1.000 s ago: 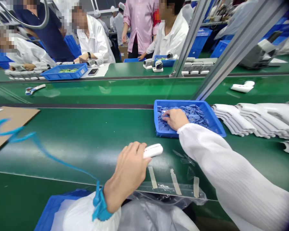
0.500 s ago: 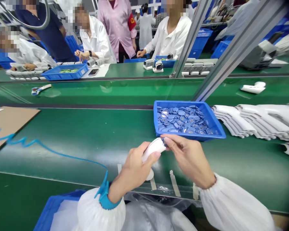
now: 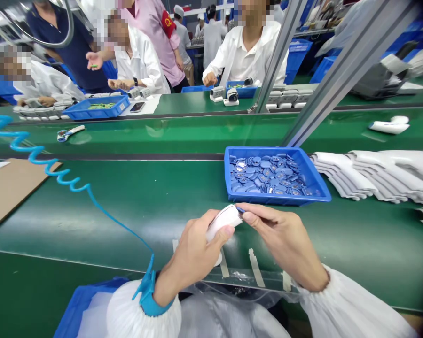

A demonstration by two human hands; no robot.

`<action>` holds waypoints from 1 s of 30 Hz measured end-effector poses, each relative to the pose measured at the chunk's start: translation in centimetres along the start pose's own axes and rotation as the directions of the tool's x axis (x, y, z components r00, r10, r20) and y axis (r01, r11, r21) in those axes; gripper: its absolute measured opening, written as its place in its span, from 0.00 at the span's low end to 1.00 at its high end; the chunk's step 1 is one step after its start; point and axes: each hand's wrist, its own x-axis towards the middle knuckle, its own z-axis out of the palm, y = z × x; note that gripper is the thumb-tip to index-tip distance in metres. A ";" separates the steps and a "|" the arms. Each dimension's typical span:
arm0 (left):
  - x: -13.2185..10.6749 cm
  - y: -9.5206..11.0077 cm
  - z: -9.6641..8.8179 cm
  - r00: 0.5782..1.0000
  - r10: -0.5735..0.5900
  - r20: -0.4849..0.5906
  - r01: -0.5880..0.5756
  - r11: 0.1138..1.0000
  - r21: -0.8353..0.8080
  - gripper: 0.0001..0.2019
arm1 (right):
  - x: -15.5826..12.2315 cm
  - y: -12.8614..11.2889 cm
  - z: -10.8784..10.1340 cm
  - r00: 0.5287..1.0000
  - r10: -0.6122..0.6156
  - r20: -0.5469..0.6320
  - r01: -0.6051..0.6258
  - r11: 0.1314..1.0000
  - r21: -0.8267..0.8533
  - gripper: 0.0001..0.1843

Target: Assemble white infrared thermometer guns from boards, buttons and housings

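Observation:
My left hand (image 3: 193, 256) grips a white plastic handheld device (image 3: 223, 220) above the green belt. My right hand (image 3: 284, 239) pinches a small blue disc (image 3: 239, 209) between thumb and forefinger, right at the device's upper end. Most of the disc is hidden by my fingers. Just ahead sits a blue plastic tray (image 3: 268, 152), holding a loose pile of similar blue discs (image 3: 268, 176). Neither hand touches the tray. A blue coiled cord (image 3: 38, 155) runs from a blue wrist strap (image 3: 148, 293) on my left wrist.
Stacked white plastic parts (image 3: 373, 176) lie right of the tray, and a cardboard sheet (image 3: 7, 195) lies at left. A clear plastic bag (image 3: 232, 310) and a blue bin (image 3: 88, 310) are below the belt edge. Metal posts (image 3: 352, 70) rise ahead, with co-workers beyond.
My right hand has moved from the tray's discs to the device, now pinching a blue disc. My left hand has lifted the device and tilted it upward. The blue cord has swung across the belt.

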 end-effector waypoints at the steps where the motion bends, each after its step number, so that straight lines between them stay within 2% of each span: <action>1: 0.0 0.0 0.0 1.000 0.000 -0.005 0.000 1.000 0.001 0.14 | -0.2 0.1 0.2 0.999 -0.046 0.001 0.046 0.998 -0.038 0.13; 7: 0.0 -0.2 -0.5 1.000 -0.004 0.026 0.003 1.000 0.014 0.14 | -0.7 -0.1 0.5 0.986 -0.166 -0.029 0.155 0.960 -0.231 0.12; 11: 0.0 0.2 -1.1 0.995 0.058 0.078 -0.058 0.998 -0.012 0.16 | -0.9 -0.7 0.5 0.943 -0.329 -0.052 0.297 0.900 -0.319 0.13; 14: 0.0 0.2 -1.2 0.989 0.097 0.114 -0.094 0.995 -0.031 0.17 | -1.0 -1.0 0.6 0.915 -0.404 -0.010 0.378 0.865 -0.329 0.16; 16: 0.0 -0.1 -0.9 0.988 0.123 0.094 -0.125 0.992 0.010 0.17 | -0.9 -0.9 0.7 0.926 -0.373 0.051 0.370 0.875 -0.313 0.16; 19: 0.0 -0.6 -0.6 0.987 0.149 0.066 -0.158 0.971 0.181 0.15 | -1.2 -0.4 1.1 0.946 -0.306 0.104 0.323 0.887 -0.329 0.16; 23: 0.3 -0.5 -0.6 0.975 0.199 0.100 -0.222 0.876 0.428 0.12 | -2.3 1.1 2.0 0.953 -0.302 0.015 0.283 0.874 -0.395 0.15; 25: 0.4 -0.4 -0.5 0.968 0.212 0.136 -0.252 0.835 0.489 0.12 | -2.8 1.6 2.4 0.950 -0.307 -0.047 0.258 0.866 -0.429 0.15; 27: 0.3 -0.4 -0.2 0.972 0.199 0.125 -0.235 0.820 0.522 0.13 | -2.9 1.5 2.5 0.944 -0.318 -0.091 0.247 0.859 -0.449 0.16; 30: 0.0 -0.5 -0.3 0.974 0.221 0.049 -0.215 0.837 0.502 0.13 | -2.3 0.9 2.2 0.971 -0.239 -0.016 0.211 0.887 -0.411 0.18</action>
